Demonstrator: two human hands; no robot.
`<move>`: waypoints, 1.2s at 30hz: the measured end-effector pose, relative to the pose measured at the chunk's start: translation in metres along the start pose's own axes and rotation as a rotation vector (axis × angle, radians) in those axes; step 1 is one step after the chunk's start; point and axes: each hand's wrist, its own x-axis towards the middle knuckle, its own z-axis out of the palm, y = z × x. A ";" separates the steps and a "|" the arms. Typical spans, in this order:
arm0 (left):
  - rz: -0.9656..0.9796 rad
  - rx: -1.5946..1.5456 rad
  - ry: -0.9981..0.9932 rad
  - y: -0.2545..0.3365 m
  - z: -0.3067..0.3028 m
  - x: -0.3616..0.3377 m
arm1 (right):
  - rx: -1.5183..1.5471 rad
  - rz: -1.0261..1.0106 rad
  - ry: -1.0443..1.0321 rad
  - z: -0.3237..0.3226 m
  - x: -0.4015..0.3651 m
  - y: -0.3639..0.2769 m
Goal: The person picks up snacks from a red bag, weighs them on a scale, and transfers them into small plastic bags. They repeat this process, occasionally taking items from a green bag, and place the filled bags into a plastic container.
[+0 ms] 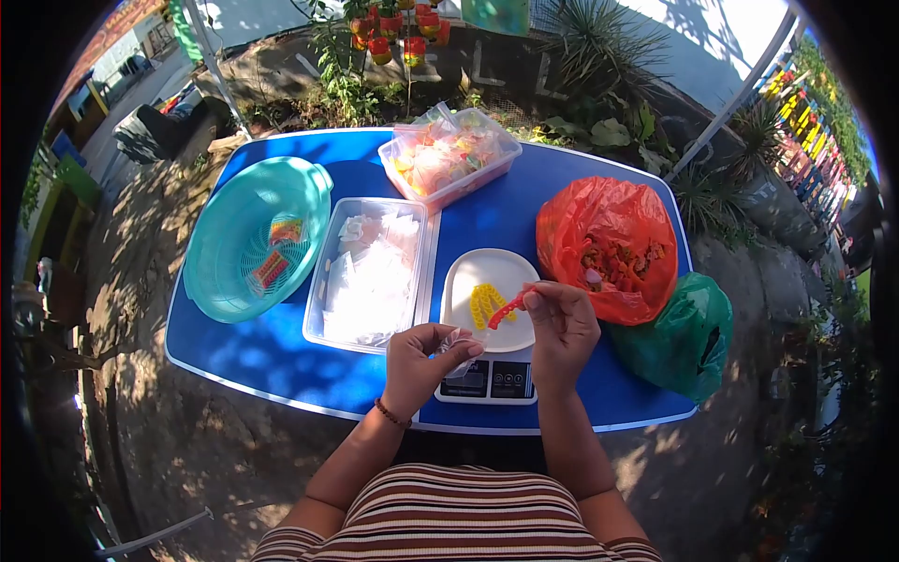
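Left hand: is pinching a clear bag, plate's seven o'clock.
Right hand: is pinching a red strip, four o'clock.
Yellow strips: are lying centrally; if the bag is folding, the red strip could be falling there.

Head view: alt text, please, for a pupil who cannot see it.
The right hand holds a red strip near the clear plastic bag in the left hand, above a white scale bearing yellow pieces. It stands on a blue table.
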 end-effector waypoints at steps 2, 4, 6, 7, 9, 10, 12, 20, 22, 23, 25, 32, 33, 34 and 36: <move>-0.021 0.014 -0.046 0.001 0.001 0.001 | 0.060 0.005 -0.031 0.000 -0.005 -0.003; -0.006 0.001 -0.064 0.000 0.004 0.001 | 0.060 0.003 -0.079 -0.002 -0.008 0.002; 0.011 -0.007 -0.075 0.000 0.004 0.000 | 0.049 0.060 -0.120 -0.004 -0.012 0.004; 0.021 -0.009 -0.081 0.000 0.004 0.000 | 0.044 0.090 -0.142 -0.004 -0.013 0.004; 0.033 -0.020 -0.079 0.000 0.004 -0.001 | -0.080 0.040 -0.235 -0.003 -0.017 0.005; 0.036 -0.030 -0.073 0.000 0.004 -0.001 | -0.143 0.013 -0.280 -0.003 -0.017 0.005; 0.031 -0.051 -0.066 0.002 0.003 -0.002 | -0.346 -0.110 -0.366 -0.004 -0.013 0.002; 0.052 -0.045 -0.009 -0.004 -0.002 0.001 | -0.563 -0.016 -0.332 -0.009 0.011 0.033; 0.048 -0.045 -0.007 -0.010 -0.003 0.003 | -0.975 -0.200 -0.413 -0.008 0.019 0.040; 0.047 -0.044 -0.008 -0.010 -0.004 0.004 | -1.038 -0.218 -0.425 -0.005 0.017 0.042; 0.036 -0.001 -0.019 -0.008 -0.004 0.004 | -1.164 -0.253 -0.452 0.009 0.012 0.042; 0.027 -0.010 -0.015 -0.006 -0.005 0.007 | -0.916 -0.085 -0.389 0.005 0.012 0.050; 0.026 -0.026 -0.018 -0.006 -0.005 0.007 | -0.867 -0.035 -0.377 0.003 0.013 0.049; 0.026 -0.043 -0.020 -0.008 -0.005 0.007 | -0.818 0.015 -0.364 0.001 0.015 0.047; 0.023 -0.065 -0.025 -0.008 -0.005 0.008 | -0.606 0.084 -0.218 -0.001 0.016 0.035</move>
